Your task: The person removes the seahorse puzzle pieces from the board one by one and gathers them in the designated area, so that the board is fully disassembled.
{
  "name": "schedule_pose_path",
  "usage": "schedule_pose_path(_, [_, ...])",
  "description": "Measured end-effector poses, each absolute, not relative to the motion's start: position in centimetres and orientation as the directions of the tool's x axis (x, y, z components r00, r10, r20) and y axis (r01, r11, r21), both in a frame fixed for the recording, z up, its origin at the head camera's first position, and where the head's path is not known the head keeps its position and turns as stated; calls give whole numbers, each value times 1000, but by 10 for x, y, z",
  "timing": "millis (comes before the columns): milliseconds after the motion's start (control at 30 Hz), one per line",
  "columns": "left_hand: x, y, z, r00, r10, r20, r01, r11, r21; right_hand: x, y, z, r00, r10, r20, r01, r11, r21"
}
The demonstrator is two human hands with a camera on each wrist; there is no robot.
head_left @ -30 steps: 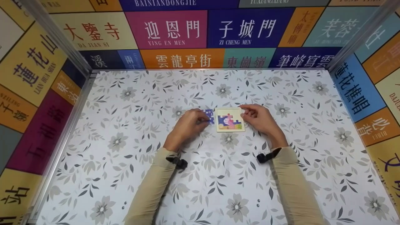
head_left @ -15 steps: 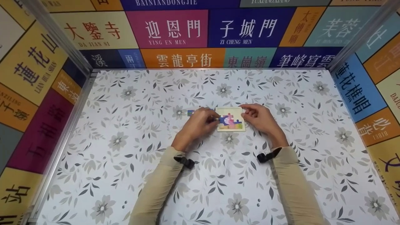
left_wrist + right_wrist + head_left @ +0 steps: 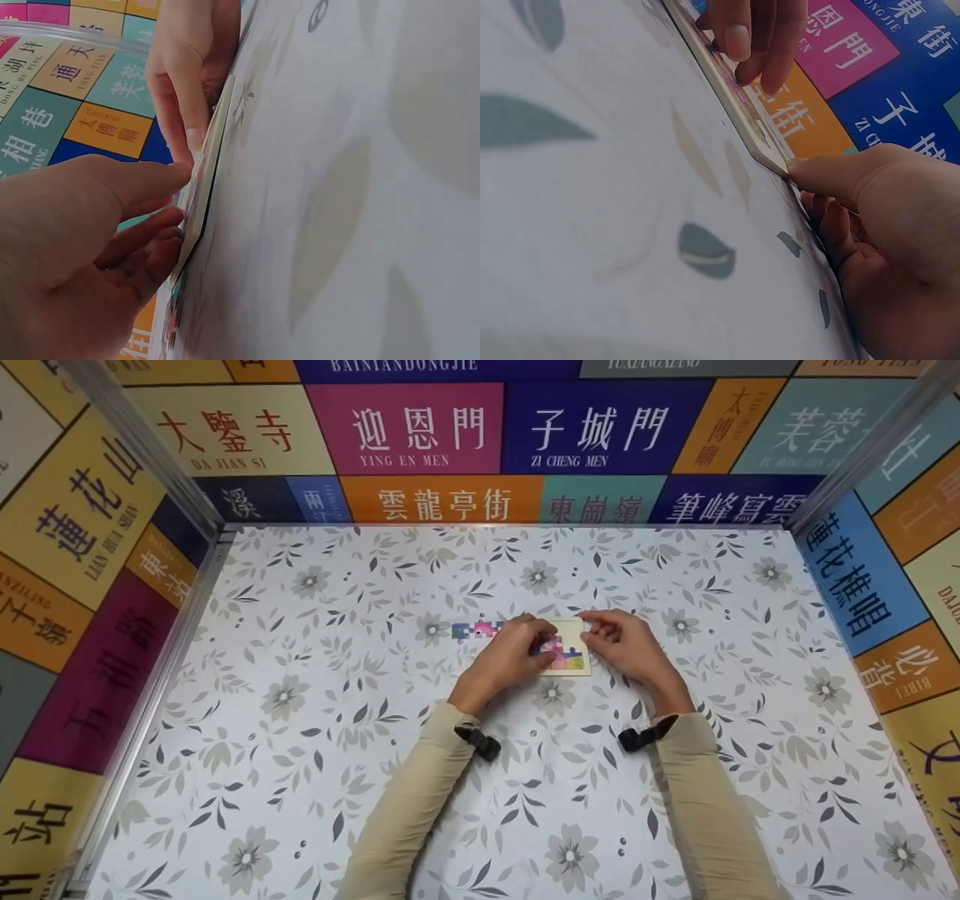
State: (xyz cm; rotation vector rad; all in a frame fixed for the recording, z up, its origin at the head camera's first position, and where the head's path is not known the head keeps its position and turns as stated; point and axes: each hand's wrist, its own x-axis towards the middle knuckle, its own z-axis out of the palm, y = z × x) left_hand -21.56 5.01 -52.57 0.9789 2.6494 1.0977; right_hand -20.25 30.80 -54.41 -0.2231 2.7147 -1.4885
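Observation:
A small cream jigsaw tray lies on the tabletop, part filled with a pink, blue and yellow picture. My left hand reaches over its left side with bent fingers. It appears to pinch a dark blue puzzle piece, largely hidden by the fingers. At the tray's upper right corner, my right hand grips the rim between thumb and fingers. The right wrist view shows that thumb on the corner of the tray. Left of the tray lie loose puzzle pieces, some covered by my left hand.
White cloth with grey flowers and leaves covers the table. Panels printed with Chinese characters stand along the back and both sides, joined by metal posts. A black wrist camera sits on each cuff.
My left hand has moved right, from the loose pieces onto the tray. This uncovers a green-blue piece and a pink one at the left. The right hand stays at its corner.

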Motion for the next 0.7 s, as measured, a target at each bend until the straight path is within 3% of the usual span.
schedule_pose_path(267, [-213,53,-526,-799,593,100,508,578,638,-202,307,-543,-990,-139,33,-103,533,-840])
schedule_pose_path(700, [-210,53,-527,-758,639,131,584,575,573,-204,307,-544,-990,-139,24,-95,539,-837])
